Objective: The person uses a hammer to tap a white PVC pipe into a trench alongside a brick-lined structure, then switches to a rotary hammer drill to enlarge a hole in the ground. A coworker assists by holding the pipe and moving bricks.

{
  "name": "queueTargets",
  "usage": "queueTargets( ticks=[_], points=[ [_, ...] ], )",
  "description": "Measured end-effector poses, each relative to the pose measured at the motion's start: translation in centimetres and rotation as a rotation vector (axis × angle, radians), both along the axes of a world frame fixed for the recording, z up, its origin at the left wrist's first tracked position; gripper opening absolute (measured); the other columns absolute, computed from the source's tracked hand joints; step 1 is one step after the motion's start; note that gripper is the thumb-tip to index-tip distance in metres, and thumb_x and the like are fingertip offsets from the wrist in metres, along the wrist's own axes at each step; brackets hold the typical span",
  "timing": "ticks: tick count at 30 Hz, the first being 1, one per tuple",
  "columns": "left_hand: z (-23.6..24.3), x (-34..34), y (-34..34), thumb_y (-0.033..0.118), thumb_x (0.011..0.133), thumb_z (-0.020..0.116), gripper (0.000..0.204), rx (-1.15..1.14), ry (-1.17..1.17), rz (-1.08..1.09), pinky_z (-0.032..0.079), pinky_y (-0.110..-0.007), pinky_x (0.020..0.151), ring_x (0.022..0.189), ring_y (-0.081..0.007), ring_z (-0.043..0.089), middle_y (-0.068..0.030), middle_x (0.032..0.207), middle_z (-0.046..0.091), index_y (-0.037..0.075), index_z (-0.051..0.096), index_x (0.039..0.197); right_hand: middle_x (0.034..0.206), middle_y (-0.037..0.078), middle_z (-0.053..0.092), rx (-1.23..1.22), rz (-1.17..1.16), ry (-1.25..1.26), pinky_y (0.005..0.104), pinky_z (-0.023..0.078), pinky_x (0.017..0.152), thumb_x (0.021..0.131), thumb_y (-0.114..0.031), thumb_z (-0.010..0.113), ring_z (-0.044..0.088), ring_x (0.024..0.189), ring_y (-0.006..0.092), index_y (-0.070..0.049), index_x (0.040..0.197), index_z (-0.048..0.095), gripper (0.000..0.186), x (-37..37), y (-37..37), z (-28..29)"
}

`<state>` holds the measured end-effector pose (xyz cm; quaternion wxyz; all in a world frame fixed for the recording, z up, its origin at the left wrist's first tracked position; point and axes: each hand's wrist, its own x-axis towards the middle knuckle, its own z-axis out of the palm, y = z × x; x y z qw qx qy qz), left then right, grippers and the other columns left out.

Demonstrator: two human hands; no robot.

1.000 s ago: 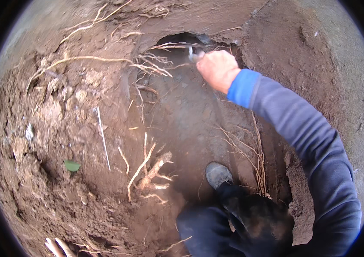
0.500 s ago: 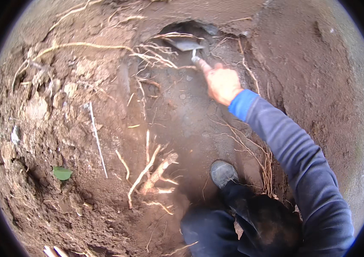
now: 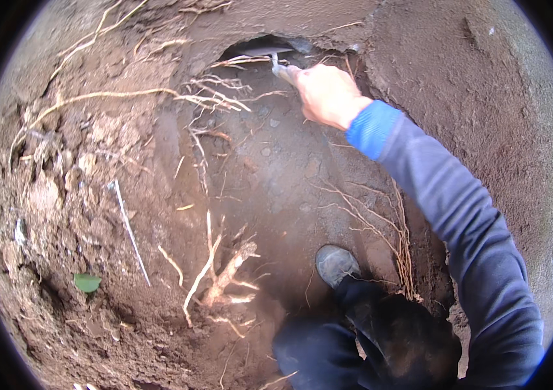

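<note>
My right hand [image 3: 328,94] is closed around the pale handle of a trowel [image 3: 278,67]. The flat, pointed grey blade lies inside a dark hollow [image 3: 241,49] under the earth edge at the top of the pit. Thin pale roots [image 3: 221,97] hang beside and just below the blade. Two small pale tips show at the lower left rim of the picture; they may be fingers of my left hand, but too little is visible to tell.
A cut root stump [image 3: 228,279] sticks up left of my shoe [image 3: 337,264]. Fine roots [image 3: 401,240] hang along the right pit wall. Crumbly soil [image 3: 49,195] banks up on the left, with a thin white stick [image 3: 132,233] and a green leaf [image 3: 86,282] on it.
My right hand and the trowel have moved up and slightly left in the picture, and the blade sits deeper in the hollow. The view has shifted a little.
</note>
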<state>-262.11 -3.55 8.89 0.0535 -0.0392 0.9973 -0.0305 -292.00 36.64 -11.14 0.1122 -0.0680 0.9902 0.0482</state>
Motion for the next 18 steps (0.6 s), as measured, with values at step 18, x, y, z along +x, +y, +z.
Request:
queueTargets(
  ticks=[18],
  points=[
    [2.0,0.9,-0.8,0.051,0.084,0.065,0.086,0.076,0.022,-0.05,0.027,-0.053,0.113,0.14,-0.0488,0.024,-0.0308,0.15,0.027,0.0,0.034,0.146,0.09,0.02,0.07,0.084,0.199,-0.445,0.0438,0.056,0.078,0.079,-0.01,0.061,0.069,0.089,0.0349,-0.002,0.089,0.071,0.016,11.1,0.1,5.4]
  ],
)
